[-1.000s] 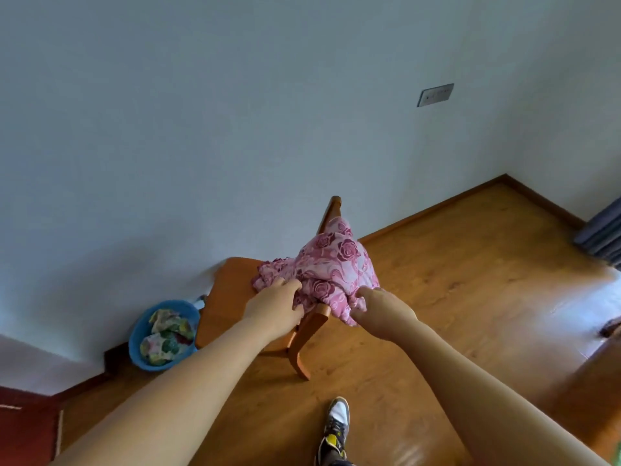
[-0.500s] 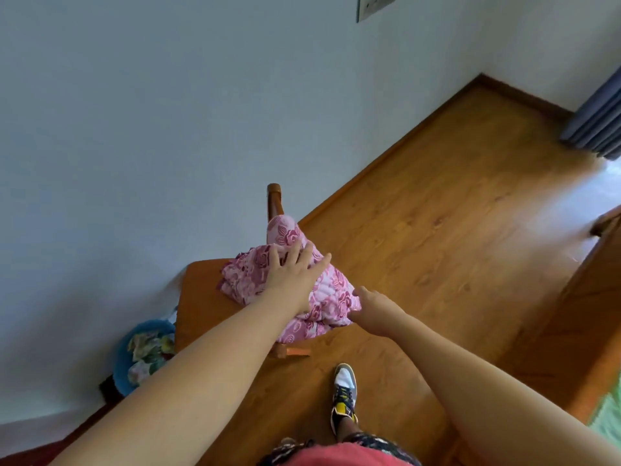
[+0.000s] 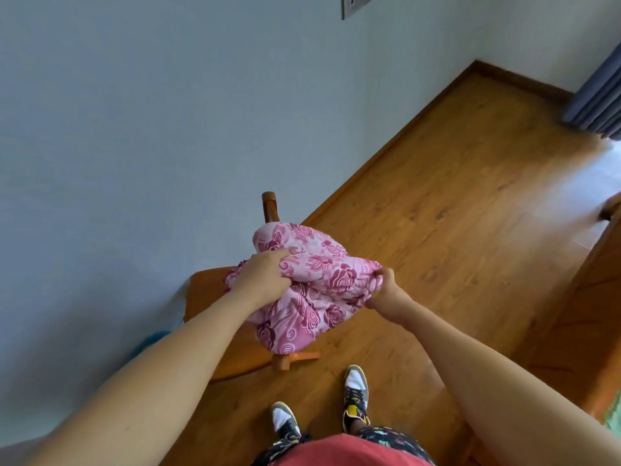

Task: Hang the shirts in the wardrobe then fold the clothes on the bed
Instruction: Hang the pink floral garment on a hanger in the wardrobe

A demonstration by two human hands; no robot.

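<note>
A pink cloth with a dark rose pattern (image 3: 312,287) is bunched over a wooden chair (image 3: 208,301) that stands against the wall. My left hand (image 3: 265,277) grips the cloth's upper left part, fingers curled into the fabric. My right hand (image 3: 383,290) pinches its right edge. The cloth hangs down between my hands, over the chair's front. No wardrobe or bed is in view.
The chair's back post (image 3: 270,206) sticks up behind the cloth. A blue basin (image 3: 151,341) peeks out behind my left forearm. Wooden furniture (image 3: 584,297) stands at the right, a grey curtain (image 3: 598,95) at the far right. My shoes (image 3: 356,395) stand on the wooden floor.
My left hand went from lying flat on top of the cloth to gripping it. My right hand took hold of the right edge. The cloth has risen off the chair seat.
</note>
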